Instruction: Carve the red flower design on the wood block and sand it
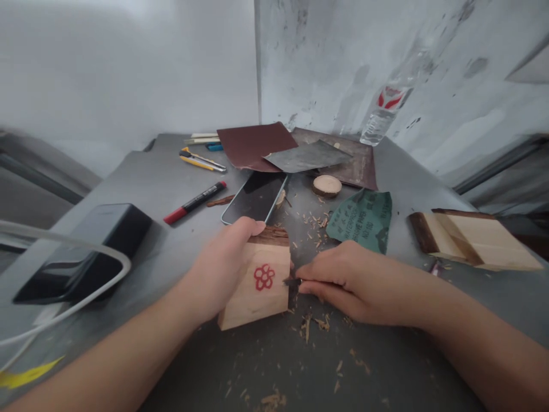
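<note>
1. Pale wooden block (pixel 274 303), flat, with a strip of dark brown bark along its far edge and a red flower drawn on its face, sits before me in the head view, near the middle of the grey tabletop (pixel 201 377).
2. My left hand (pixel 221 266) clasps the block from its left side, thumb at the bark; my other fingers are mostly hidden.
3. My right hand (pixel 354 280) pinches a small dark tool (pixel 293 282) between thumb and fingers, its tip at the block's right edge; whether it touches the wood, I cannot tell.
4. Light brown wood shavings (pixel 322 323) lie scattered around the block.
5. Beyond my left hand lie a dark-screened phone (pixel 257 197) and a black-and-red marker (pixel 195 203); a yellow utility knife (pixel 201 159) rests farther off.
6. Past my right hand lies a torn piece of green abrasive paper (pixel 362 217), with a round bark-rimmed wood slice (pixel 326 186) just beyond it.
7. Well to the right rests a pale, bark-edged piece of wood (pixel 500 240); a clear plastic bottle (pixel 388 109) stands at the far right corner.
</note>
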A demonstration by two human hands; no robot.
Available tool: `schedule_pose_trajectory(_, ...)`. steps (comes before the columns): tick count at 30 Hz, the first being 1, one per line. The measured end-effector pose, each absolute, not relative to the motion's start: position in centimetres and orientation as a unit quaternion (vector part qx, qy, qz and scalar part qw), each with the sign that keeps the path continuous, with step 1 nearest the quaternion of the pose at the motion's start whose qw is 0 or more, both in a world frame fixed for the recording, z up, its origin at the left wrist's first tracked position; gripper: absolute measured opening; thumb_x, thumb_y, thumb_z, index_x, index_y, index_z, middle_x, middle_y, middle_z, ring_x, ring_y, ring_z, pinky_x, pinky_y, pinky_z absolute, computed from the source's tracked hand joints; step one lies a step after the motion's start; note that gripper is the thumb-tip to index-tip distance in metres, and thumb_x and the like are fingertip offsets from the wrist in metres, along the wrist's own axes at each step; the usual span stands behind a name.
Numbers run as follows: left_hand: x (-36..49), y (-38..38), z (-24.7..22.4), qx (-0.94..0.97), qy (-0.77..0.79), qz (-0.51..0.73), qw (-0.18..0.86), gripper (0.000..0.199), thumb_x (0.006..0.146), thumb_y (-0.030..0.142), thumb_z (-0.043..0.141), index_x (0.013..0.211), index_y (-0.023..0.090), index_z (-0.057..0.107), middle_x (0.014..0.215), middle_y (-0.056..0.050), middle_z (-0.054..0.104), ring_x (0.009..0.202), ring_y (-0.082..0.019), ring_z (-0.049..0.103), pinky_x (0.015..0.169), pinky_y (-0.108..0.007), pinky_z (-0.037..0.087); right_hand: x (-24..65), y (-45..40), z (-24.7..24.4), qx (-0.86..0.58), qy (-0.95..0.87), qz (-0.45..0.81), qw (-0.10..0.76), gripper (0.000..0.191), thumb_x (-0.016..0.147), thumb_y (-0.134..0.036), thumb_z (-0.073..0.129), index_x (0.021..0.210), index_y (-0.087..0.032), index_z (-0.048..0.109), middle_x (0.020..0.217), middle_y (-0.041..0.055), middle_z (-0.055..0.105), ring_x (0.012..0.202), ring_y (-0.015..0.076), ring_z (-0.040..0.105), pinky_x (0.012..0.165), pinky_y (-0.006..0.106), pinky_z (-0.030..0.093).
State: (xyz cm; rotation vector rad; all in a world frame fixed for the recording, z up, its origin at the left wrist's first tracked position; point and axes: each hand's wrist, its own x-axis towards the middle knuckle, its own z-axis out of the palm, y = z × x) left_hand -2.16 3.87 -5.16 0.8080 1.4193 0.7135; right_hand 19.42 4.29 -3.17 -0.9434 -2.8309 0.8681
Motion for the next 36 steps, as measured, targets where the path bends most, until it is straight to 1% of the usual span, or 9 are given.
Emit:
schedule_pose_trajectory(5, -2.12, 4.07, -4.96, 0.320, 0.630, 0.312, 0.635, 0.040, 0.075, 0.059, 0.065, 0.075, 0.020, 0.071, 0.070, -0.006, 0.074, 0.061, -0.027, 0.067, 0.059, -0.037, 0.051, 19.69, 4.56, -3.71, -0.283, -0.934, 0.216, 0.015, 0.028, 0.105, -0.021, 0.048, 0.105, -0.011, 0.074, 0.082, 0.0064, 0.067, 0.071, 0.0193, 0.059, 0.063, 0.030, 0.042)
schedule_pose_trajectory(7, -2.06, 4.15, -4.98, 0.311, 0.629, 0.310, 0.641, 0.040, 0.075, 0.059, 0.065, 0.076, 0.020, 0.071, 0.070, -0.006, 0.073, 0.060, -0.026, 0.067, 0.059, -0.037, 0.050, 19.70, 4.57, -3.76, -0.281, -0.929, 0.238, 0.023, 0.029, 0.106, -0.021, 0.048, 0.109, -0.011, 0.074, 0.084, 0.0070, 0.068, 0.073, 0.0196, 0.061, 0.065, 0.030, 0.043)
schedule_pose_trajectory(11, -2.03, 4.10, -5.09, 0.295, 0.614, 0.310, 0.663, 0.040, 0.075, 0.060, 0.064, 0.079, 0.020, 0.071, 0.075, -0.007, 0.074, 0.065, -0.029, 0.069, 0.062, -0.039, 0.051, 19.49, 4.35, -3.39, -0.297, -0.908, 0.293, 0.025, 0.025, 0.105, -0.019, 0.051, 0.098, -0.013, 0.074, 0.081, 0.0042, 0.071, 0.075, 0.0178, 0.064, 0.069, 0.029, 0.044)
schedule_pose_trajectory(15, -2.08, 4.00, -5.09, 0.290, 0.610, 0.315, 0.667, 0.039, 0.074, 0.059, 0.064, 0.073, 0.020, 0.069, 0.068, -0.005, 0.071, 0.060, -0.025, 0.066, 0.060, -0.037, 0.050, 19.36, 4.14, -3.18, -0.314, -0.902, 0.296, 0.013, 0.028, 0.105, -0.019, 0.051, 0.087, -0.014, 0.073, 0.077, 0.0029, 0.071, 0.072, 0.0166, 0.063, 0.068, 0.028, 0.044)
schedule_pose_trajectory(21, -1.88, 4.01, -4.88, 0.285, 0.630, 0.313, 0.651, 0.038, 0.073, 0.058, 0.067, 0.076, 0.020, 0.070, 0.069, -0.004, 0.071, 0.061, -0.026, 0.067, 0.060, -0.038, 0.050, 19.48, 4.25, -3.45, -0.296, -0.930, 0.216, 0.008, 0.025, 0.104, -0.020, 0.051, 0.105, -0.012, 0.075, 0.084, 0.0076, 0.070, 0.073, 0.0202, 0.063, 0.065, 0.030, 0.043)
schedule_pose_trajectory(26, -1.92, 3.95, -4.96, 0.295, 0.640, 0.307, 0.640, 0.041, 0.073, 0.061, 0.067, 0.073, 0.020, 0.070, 0.069, -0.005, 0.072, 0.060, -0.026, 0.066, 0.058, -0.037, 0.050, 19.32, 4.31, -3.07, -0.305, -0.906, 0.294, 0.001, 0.028, 0.106, -0.021, 0.049, 0.090, -0.015, 0.072, 0.079, 0.0034, 0.071, 0.072, 0.0171, 0.063, 0.069, 0.028, 0.044)
schedule_pose_trajectory(28, -2.05, 3.97, -5.06, 0.301, 0.641, 0.309, 0.635, 0.043, 0.073, 0.064, 0.067, 0.072, 0.021, 0.069, 0.068, -0.005, 0.071, 0.059, -0.026, 0.065, 0.057, -0.037, 0.049, 19.27, 4.35, -3.02, -0.307, -0.900, 0.310, -0.003, 0.029, 0.106, -0.021, 0.048, 0.090, -0.016, 0.071, 0.078, 0.0025, 0.071, 0.072, 0.0165, 0.063, 0.070, 0.028, 0.045)
schedule_pose_trajectory(32, -2.12, 4.02, -5.13, 0.301, 0.629, 0.311, 0.646, 0.044, 0.071, 0.065, 0.067, 0.074, 0.021, 0.070, 0.070, -0.005, 0.073, 0.061, -0.027, 0.067, 0.059, -0.038, 0.050, 19.32, 4.29, -3.39, -0.303, -0.916, 0.265, 0.003, 0.026, 0.106, -0.021, 0.049, 0.096, -0.014, 0.072, 0.083, 0.0046, 0.071, 0.075, 0.0178, 0.064, 0.068, 0.028, 0.044)
schedule_pose_trajectory(36, -1.90, 4.09, -4.96, 0.294, 0.637, 0.308, 0.643, 0.041, 0.072, 0.061, 0.067, 0.076, 0.020, 0.071, 0.069, -0.005, 0.072, 0.061, -0.027, 0.067, 0.060, -0.037, 0.049, 19.32, 4.03, -3.63, -0.300, -0.933, 0.198, -0.010, 0.025, 0.105, -0.023, 0.050, 0.095, -0.013, 0.071, 0.082, 0.0065, 0.068, 0.071, 0.0199, 0.062, 0.063, 0.031, 0.041)
